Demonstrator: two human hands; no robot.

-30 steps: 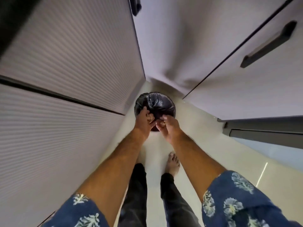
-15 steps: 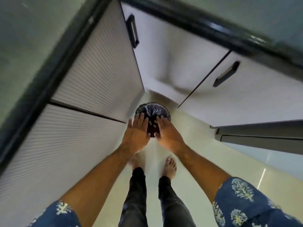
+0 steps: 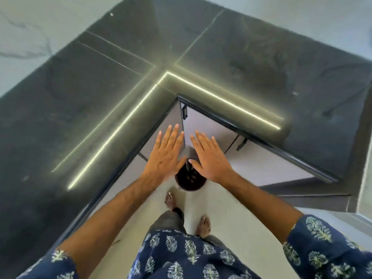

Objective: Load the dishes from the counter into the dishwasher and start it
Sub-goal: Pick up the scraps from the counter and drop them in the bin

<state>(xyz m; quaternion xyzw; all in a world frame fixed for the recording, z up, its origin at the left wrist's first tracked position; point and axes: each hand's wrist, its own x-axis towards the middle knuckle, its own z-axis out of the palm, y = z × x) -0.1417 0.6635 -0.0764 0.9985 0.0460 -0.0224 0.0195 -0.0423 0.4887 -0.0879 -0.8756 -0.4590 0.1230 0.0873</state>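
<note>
Dark polished stone forms an L-shaped counter (image 3: 84, 101) that fills the frame from nine o'clock round to three o'clock, its inner corner just above centre. Two bright strips of reflected light (image 3: 120, 125) run along it and meet at a right angle near twelve o'clock of the hands. No dishes show on the part of the counter that is in view, and no dishwasher can be picked out among the pale cabinet fronts (image 3: 261, 158) beneath the counter edge; a dark handle (image 3: 184, 112) sits on one door at the corner and another (image 3: 241, 141) at about two o'clock from the hands.

The left hand (image 3: 168, 156) is held flat, palm down, fingers straight and slightly spread, pointing toward twelve o'clock; it holds nothing. The right hand (image 3: 211, 158) lies just beside it at three o'clock, also flat with straight fingers and empty. The thumbs nearly meet between them, though whether they touch cannot be told.

Below the hands, at six o'clock of them, stands a round bin (image 3: 191, 180) lined with a dark bag, on the pale floor (image 3: 231, 208) in the cabinet corner; small light specks lie inside it. Two bare feet (image 3: 205, 226) stand on the floor at six o'clock, and blue sleeves with a pale leaf print (image 3: 322, 244) cover the upper arms.
</note>
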